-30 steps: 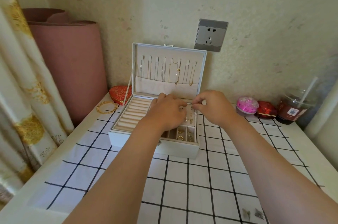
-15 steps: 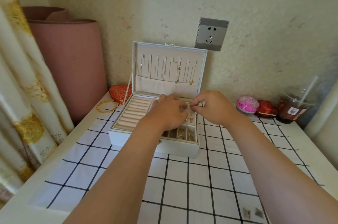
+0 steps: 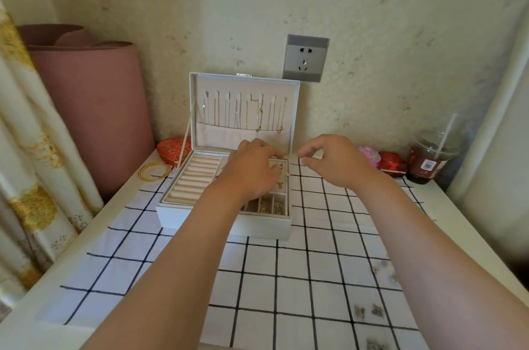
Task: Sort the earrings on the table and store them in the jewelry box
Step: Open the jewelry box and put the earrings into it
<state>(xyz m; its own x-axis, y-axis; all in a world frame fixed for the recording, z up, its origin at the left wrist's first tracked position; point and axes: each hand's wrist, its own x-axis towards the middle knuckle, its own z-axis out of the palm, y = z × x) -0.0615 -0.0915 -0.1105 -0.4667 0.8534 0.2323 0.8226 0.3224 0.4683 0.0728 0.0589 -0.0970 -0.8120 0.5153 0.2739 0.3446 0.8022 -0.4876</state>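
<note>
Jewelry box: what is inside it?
Cream ring rolls on its left, gold earrings in small front compartments; the left hand covers the middle, hiding what lies there.

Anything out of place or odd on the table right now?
Nothing spilled or damaged. A few small earrings lie loose on the checked cloth at the near right, far from the open jewelry box; gold bangles sit outside it, left.

Looking down at a jewelry box (image 3: 266,225) sitting open on the tablecloth (image 3: 315,278) before the wall socket (image 3: 305,57), bangles (image 3: 154,170) and a heart-shaped box (image 3: 173,150) lying left of it, a drink cup (image 3: 426,160) standing far right, earrings (image 3: 376,310) lying near the front right edge.
</note>
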